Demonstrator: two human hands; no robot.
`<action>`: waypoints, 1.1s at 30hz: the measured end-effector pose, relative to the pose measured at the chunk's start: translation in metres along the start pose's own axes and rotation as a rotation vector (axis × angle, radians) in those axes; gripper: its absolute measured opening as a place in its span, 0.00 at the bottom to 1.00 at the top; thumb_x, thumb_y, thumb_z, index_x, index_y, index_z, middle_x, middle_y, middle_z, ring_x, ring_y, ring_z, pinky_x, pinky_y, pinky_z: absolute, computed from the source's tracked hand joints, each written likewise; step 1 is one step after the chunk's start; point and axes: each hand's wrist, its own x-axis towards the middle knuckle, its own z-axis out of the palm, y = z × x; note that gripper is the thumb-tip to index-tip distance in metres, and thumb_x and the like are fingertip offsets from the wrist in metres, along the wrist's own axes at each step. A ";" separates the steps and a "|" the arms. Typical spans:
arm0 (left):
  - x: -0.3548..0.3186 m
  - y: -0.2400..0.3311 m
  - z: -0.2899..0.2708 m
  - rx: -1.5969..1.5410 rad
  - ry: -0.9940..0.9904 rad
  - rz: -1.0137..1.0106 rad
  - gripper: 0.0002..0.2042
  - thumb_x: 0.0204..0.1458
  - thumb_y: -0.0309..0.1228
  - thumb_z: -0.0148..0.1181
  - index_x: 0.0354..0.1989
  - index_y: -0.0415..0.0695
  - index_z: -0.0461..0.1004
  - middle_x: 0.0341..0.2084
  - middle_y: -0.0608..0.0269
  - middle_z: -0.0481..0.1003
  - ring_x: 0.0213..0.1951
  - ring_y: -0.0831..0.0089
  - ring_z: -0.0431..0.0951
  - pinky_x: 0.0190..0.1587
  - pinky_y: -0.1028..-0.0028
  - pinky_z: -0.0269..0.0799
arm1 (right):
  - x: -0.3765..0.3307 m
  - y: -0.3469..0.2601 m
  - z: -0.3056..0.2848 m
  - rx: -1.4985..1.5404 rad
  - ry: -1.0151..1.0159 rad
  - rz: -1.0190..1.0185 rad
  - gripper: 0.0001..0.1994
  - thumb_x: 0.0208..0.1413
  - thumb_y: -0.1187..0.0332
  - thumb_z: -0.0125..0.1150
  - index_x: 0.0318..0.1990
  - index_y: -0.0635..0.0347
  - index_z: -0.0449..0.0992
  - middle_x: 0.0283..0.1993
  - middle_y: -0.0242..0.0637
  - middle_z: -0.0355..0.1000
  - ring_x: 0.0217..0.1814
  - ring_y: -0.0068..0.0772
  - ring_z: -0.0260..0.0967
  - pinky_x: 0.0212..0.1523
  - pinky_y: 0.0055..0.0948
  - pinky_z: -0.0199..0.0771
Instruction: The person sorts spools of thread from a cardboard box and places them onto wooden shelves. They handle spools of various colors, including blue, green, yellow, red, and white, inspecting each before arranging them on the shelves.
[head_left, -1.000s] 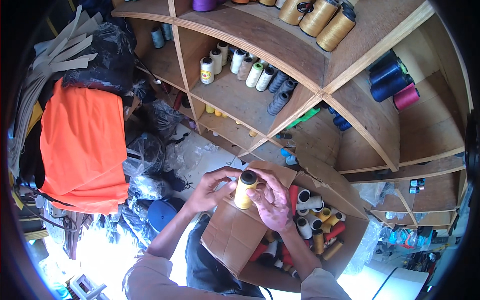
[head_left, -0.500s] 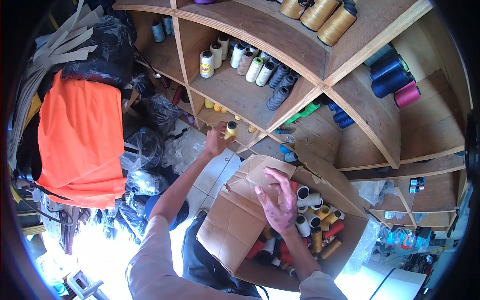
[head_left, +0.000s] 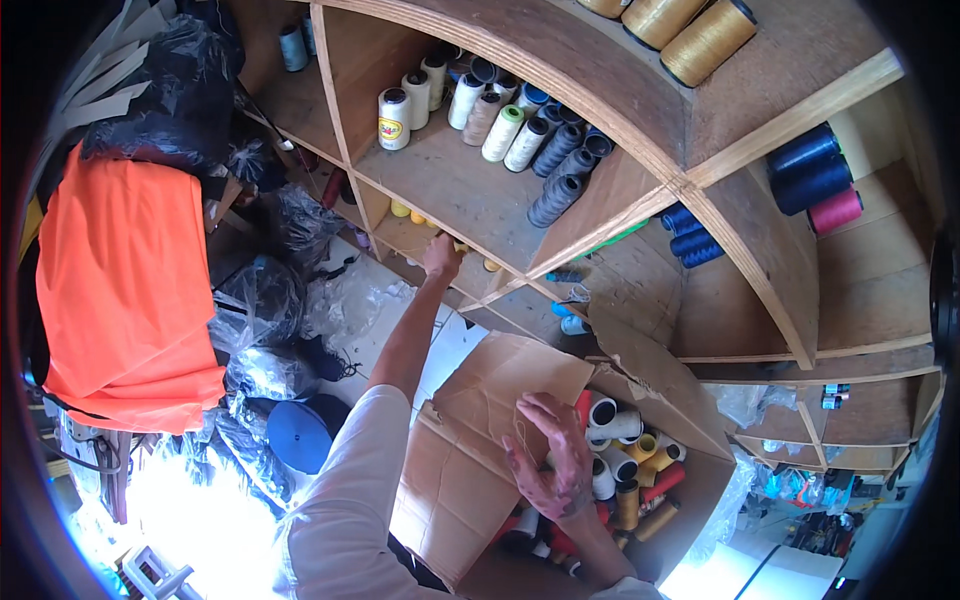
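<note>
**A:** Where do I stand with the spools?

**B:** From my seat, the left hand (head_left: 442, 256) is stretched out to about eleven o'clock, into a lower compartment of the wooden shelf (head_left: 690, 190). It sits right at a yellow spool (head_left: 462, 246) there, beside a few other small yellow ones (head_left: 400, 209). The fingers are turned away from me, so I cannot tell whether they are clamped on it or already apart

**A:** And the other hand?

**B:** The right hand (head_left: 548, 460) rests at about five o'clock, fingers spread and flat on the flap of the cardboard box (head_left: 470, 480), holding nothing

**A:** How much is left?

**B:** I judge plenty. The box has a good heap of spools (head_left: 625, 455) in it: white, yellow, red, orange. The shelf compartment above already carries a row of white, grey and dark blue cones (head_left: 520, 135), and the lower one only a handful. So one spool is at the shelf, and most of the box is not yet moved
</note>
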 end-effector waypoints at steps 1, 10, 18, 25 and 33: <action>0.003 -0.002 0.006 0.000 0.006 -0.007 0.20 0.41 0.32 0.70 0.45 0.44 0.73 0.42 0.51 0.76 0.44 0.51 0.77 0.45 0.57 0.75 | 0.000 0.001 0.000 -0.007 -0.003 -0.006 0.26 0.45 0.78 0.67 0.54 0.64 0.66 0.53 0.49 0.68 0.50 0.51 0.69 0.49 0.42 0.71; 0.009 -0.011 0.026 -0.011 0.085 -0.022 0.19 0.41 0.28 0.68 0.45 0.43 0.73 0.43 0.51 0.76 0.44 0.50 0.78 0.43 0.55 0.76 | -0.002 0.005 -0.002 0.001 -0.024 0.022 0.24 0.45 0.78 0.68 0.52 0.63 0.69 0.52 0.48 0.68 0.50 0.50 0.69 0.49 0.43 0.72; 0.006 -0.006 0.003 0.023 -0.066 0.018 0.26 0.40 0.32 0.71 0.50 0.47 0.70 0.48 0.52 0.74 0.49 0.51 0.75 0.46 0.57 0.76 | 0.000 0.005 -0.004 0.033 -0.021 0.005 0.23 0.47 0.78 0.65 0.52 0.64 0.68 0.51 0.48 0.69 0.49 0.50 0.69 0.48 0.43 0.71; -0.058 -0.032 -0.052 0.208 -0.341 0.016 0.23 0.44 0.42 0.66 0.48 0.47 0.74 0.48 0.49 0.74 0.51 0.55 0.75 0.53 0.62 0.73 | -0.012 -0.021 -0.012 0.052 0.026 0.024 0.19 0.50 0.79 0.62 0.51 0.64 0.68 0.48 0.48 0.71 0.46 0.47 0.71 0.45 0.39 0.73; -0.277 -0.153 -0.129 -0.054 -0.371 -0.035 0.17 0.54 0.43 0.50 0.33 0.42 0.78 0.27 0.46 0.78 0.35 0.49 0.79 0.40 0.55 0.74 | -0.124 -0.075 -0.034 0.175 0.053 0.520 0.13 0.56 0.74 0.57 0.49 0.62 0.70 0.44 0.46 0.72 0.46 0.49 0.71 0.50 0.41 0.71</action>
